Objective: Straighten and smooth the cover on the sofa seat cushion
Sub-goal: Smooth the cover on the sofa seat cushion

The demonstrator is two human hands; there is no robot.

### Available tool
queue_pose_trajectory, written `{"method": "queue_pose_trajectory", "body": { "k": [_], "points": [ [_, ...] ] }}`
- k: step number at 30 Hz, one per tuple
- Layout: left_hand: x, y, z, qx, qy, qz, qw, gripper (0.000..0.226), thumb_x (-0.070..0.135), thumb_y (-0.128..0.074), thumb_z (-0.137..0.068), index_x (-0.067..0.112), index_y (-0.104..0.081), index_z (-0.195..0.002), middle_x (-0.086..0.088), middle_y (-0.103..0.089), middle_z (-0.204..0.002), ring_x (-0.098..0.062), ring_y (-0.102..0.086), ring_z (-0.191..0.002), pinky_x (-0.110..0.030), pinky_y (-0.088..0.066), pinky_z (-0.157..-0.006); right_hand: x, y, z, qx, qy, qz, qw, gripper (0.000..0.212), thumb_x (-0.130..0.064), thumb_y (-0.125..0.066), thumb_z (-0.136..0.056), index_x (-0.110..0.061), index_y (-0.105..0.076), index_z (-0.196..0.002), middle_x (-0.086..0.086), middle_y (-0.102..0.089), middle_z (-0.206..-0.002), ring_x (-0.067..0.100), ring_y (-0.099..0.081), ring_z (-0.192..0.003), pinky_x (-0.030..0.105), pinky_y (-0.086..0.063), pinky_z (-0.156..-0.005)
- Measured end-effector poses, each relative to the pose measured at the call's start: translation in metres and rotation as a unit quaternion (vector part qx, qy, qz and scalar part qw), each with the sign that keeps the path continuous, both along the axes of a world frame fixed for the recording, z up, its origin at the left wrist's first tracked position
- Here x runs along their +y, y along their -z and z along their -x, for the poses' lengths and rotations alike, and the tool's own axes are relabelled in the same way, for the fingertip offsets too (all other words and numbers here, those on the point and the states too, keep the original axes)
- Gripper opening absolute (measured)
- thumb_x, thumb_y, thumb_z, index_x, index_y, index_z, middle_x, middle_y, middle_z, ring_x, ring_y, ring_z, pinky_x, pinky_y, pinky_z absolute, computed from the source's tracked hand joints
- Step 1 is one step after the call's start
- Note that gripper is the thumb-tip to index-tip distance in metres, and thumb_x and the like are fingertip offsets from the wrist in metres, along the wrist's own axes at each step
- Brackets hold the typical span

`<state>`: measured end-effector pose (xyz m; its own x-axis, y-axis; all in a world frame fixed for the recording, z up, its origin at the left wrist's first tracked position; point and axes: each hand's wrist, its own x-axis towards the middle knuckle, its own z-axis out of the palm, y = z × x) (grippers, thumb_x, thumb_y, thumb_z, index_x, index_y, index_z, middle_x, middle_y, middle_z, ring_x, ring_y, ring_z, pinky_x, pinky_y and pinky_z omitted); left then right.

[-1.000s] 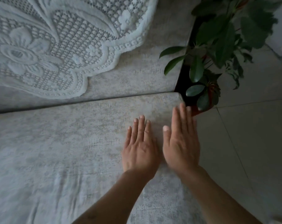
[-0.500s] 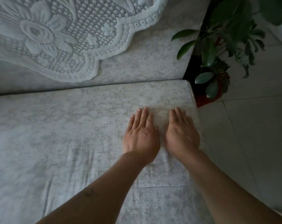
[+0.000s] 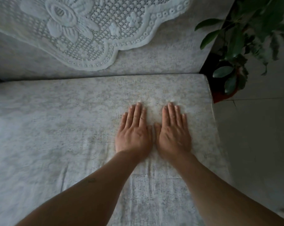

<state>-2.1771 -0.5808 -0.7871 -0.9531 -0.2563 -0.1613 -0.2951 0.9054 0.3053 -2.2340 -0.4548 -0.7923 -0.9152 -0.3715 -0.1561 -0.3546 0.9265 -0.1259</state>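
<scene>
The sofa seat cushion wears a pale grey mottled cover (image 3: pixel 60 121) that fills most of the view. My left hand (image 3: pixel 134 134) and my right hand (image 3: pixel 173 134) lie flat on it side by side, palms down, fingers straight and pointing toward the backrest. Both press on the cover near the cushion's right end, thumbs almost touching. A few shallow creases run in the fabric below my wrists and near my left forearm.
A white lace throw (image 3: pixel 92 30) hangs over the grey backrest (image 3: pixel 162 61). The cushion's right edge (image 3: pixel 210 101) borders a tiled floor (image 3: pixel 255 144). A potted green plant (image 3: pixel 235 51) in a reddish pot stands in the corner beside the sofa.
Both hands slid left from the cushion's right edge onto the seat and now lie flat together. The view shifted, showing more of the cushion and the lace throw.
</scene>
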Motion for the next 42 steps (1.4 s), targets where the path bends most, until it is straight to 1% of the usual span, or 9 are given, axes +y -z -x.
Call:
{"method": "queue_pose_trajectory", "body": {
  "k": [5,10,14,17,26,30,32,36,42],
  "points": [
    [-0.026,-0.033,-0.007,0.007,-0.002,-0.009,1.0,0.064,0.044,-0.003,-0.11,0.016,0.006,-0.167,-0.001,0.015,-0.175,-0.011,0.024,-0.158,-0.034,0.013,-0.129,-0.032,-0.052,0.005,-0.071,0.035,0.025,0.997,0.065,-0.044,-0.011,-0.109,-0.014,0.001,-0.166,0.003,0.011,-0.175,0.015,0.013,-0.16,0.039,0.006,-0.13],
    [-0.069,-0.05,-0.013,0.112,-0.057,0.02,0.992,0.064,0.042,-0.011,-0.11,0.014,-0.006,-0.167,-0.003,0.003,-0.176,-0.014,0.013,-0.161,-0.036,0.007,-0.132,-0.081,-0.072,-0.015,0.13,0.02,0.17,0.977,0.063,-0.039,-0.017,-0.111,-0.009,-0.013,-0.166,0.007,-0.004,-0.174,0.02,0.002,-0.162,0.042,-0.003,-0.131],
    [-0.087,-0.016,-0.035,0.035,-0.054,0.024,0.998,0.067,0.046,-0.009,-0.109,0.016,0.003,-0.168,-0.003,0.014,-0.176,-0.014,0.021,-0.16,-0.038,0.008,-0.131,-0.087,-0.01,-0.038,0.059,-0.028,0.083,0.994,0.066,-0.043,-0.017,-0.11,-0.008,-0.011,-0.166,0.011,-0.003,-0.175,0.023,0.004,-0.161,0.048,-0.004,-0.131],
    [-0.092,0.006,-0.054,-0.01,-0.03,0.025,0.999,0.068,0.049,-0.003,-0.109,0.018,0.015,-0.166,0.001,0.026,-0.172,-0.011,0.032,-0.155,-0.038,0.011,-0.13,-0.089,0.012,-0.044,0.054,-0.023,0.029,0.998,0.068,-0.043,-0.017,-0.108,-0.008,-0.014,-0.165,0.011,-0.007,-0.175,0.023,0.0,-0.162,0.048,-0.005,-0.13],
    [-0.118,-0.026,-0.052,0.009,-0.031,-0.012,0.999,0.065,0.043,-0.001,-0.109,0.015,0.004,-0.167,-0.002,0.012,-0.175,-0.012,0.021,-0.158,-0.034,0.012,-0.13,-0.132,-0.042,-0.042,-0.034,-0.011,0.035,0.999,0.064,-0.039,-0.012,-0.11,-0.012,-0.004,-0.167,0.005,0.003,-0.175,0.017,0.008,-0.161,0.037,0.005,-0.13],
    [-0.157,-0.044,-0.054,0.112,-0.081,0.019,0.99,0.065,0.04,-0.011,-0.109,0.012,-0.01,-0.168,-0.005,0.0,-0.175,-0.015,0.009,-0.162,-0.036,0.005,-0.132,-0.176,-0.065,-0.05,0.112,-0.016,0.171,0.979,0.064,-0.038,-0.014,-0.108,-0.008,-0.017,-0.165,0.009,-0.01,-0.174,0.022,-0.003,-0.162,0.042,-0.006,-0.131],
    [-0.178,-0.035,-0.059,0.106,-0.099,0.032,0.989,0.065,0.041,-0.014,-0.109,0.013,-0.01,-0.168,-0.005,-0.001,-0.176,-0.016,0.007,-0.162,-0.038,0.002,-0.132,-0.189,-0.053,-0.058,0.126,-0.022,0.191,0.973,0.062,-0.035,-0.021,-0.11,-0.006,-0.019,-0.164,0.011,-0.01,-0.174,0.024,-0.003,-0.162,0.044,-0.006,-0.131],
    [-0.193,0.003,-0.086,-0.003,-0.081,0.048,0.996,0.069,0.05,-0.006,-0.108,0.018,0.012,-0.167,-0.002,0.019,-0.175,-0.014,0.024,-0.159,-0.04,0.005,-0.132,-0.192,0.0,-0.081,0.037,-0.079,0.052,0.995,0.067,-0.042,-0.01,-0.109,-0.007,-0.006,-0.166,0.011,0.006,-0.174,0.024,0.011,-0.161,0.048,0.0,-0.13],
    [-0.196,0.005,-0.088,0.005,-0.072,0.036,0.997,0.069,0.052,-0.005,-0.109,0.017,0.013,-0.167,0.0,0.021,-0.174,-0.014,0.027,-0.158,-0.039,0.009,-0.131,-0.202,-0.001,-0.08,0.0,-0.046,0.017,0.999,0.066,-0.04,-0.007,-0.108,-0.009,0.004,-0.165,0.008,0.014,-0.174,0.022,0.017,-0.159,0.044,0.005,-0.13]
  ]
}}
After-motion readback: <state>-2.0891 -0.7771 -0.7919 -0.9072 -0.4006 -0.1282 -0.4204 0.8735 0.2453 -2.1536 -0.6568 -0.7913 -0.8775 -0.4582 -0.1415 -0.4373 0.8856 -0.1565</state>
